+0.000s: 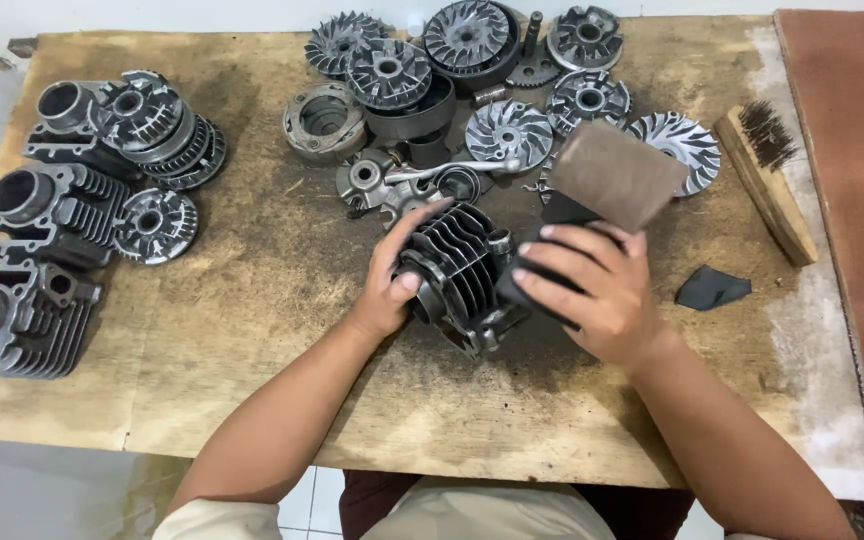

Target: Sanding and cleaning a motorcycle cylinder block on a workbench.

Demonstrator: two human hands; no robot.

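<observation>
Both forearms reach up from the near edge of the worn wooden surface (252, 330) and meet at a dark finned engine cylinder (457, 270) lying slightly right of its middle. On the cylinder's left side, the left hand (392, 285) curls its fingers over the fins, with the thumb pressed against the near end. On the right side, the right hand (592, 290) has its fingers bent together around a folded sheet of sandpaper (612, 175), dark on one face and brown on the other; the lower fold is pressed against the cylinder while the brown flap stands up past the fingertips. Just right of that hand lies a small dark scrap (712, 288), and beyond it a wooden-backed wire brush (767, 180) lies aslant near the right edge, beside a reddish-brown board (852, 200). Along the far edge, behind the cylinder, sits a crowd of round finned pulley discs (467, 45) and clutch parts, with a bent metal lever (447, 168) among them. At the left edge three more grey finned cylinders (47, 210) stand in a row from far to near, with several round clutch pieces (157, 225) just beside them.
</observation>
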